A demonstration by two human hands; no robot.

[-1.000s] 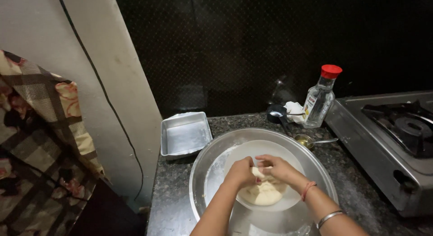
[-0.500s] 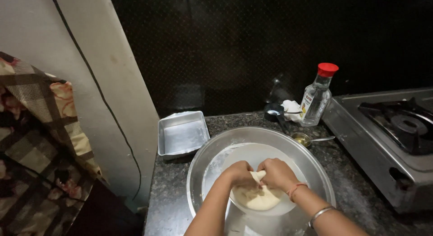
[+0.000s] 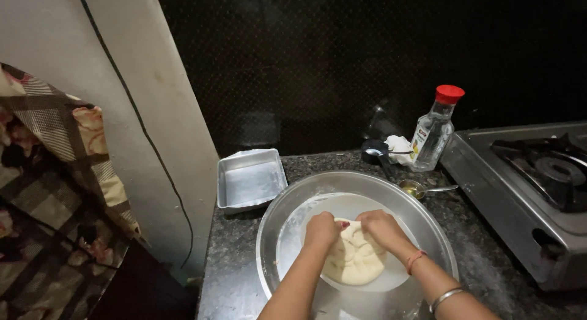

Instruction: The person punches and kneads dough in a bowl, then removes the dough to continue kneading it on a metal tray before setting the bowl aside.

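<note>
Soft, pale dough (image 3: 354, 259), a creased oval lying lengthwise toward the lower frame, sits in a shiny round metal pan (image 3: 287, 210); left hand (image 3: 322, 229) and right hand (image 3: 382, 227) grip closed on its upper edge.

Bare speckled dark stone counter (image 3: 235, 277) left of the wide round steel basin (image 3: 287, 201) gives passage, while a square steel tray (image 3: 251, 179), steel spoon (image 3: 422, 188), red-capped clear bottle (image 3: 433, 133) and steel gas stove (image 3: 507, 191) crowd its far and right sides.

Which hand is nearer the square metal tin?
Left. The left hand presses the dough just right of the square tin; the right hand lies farther right.
</note>
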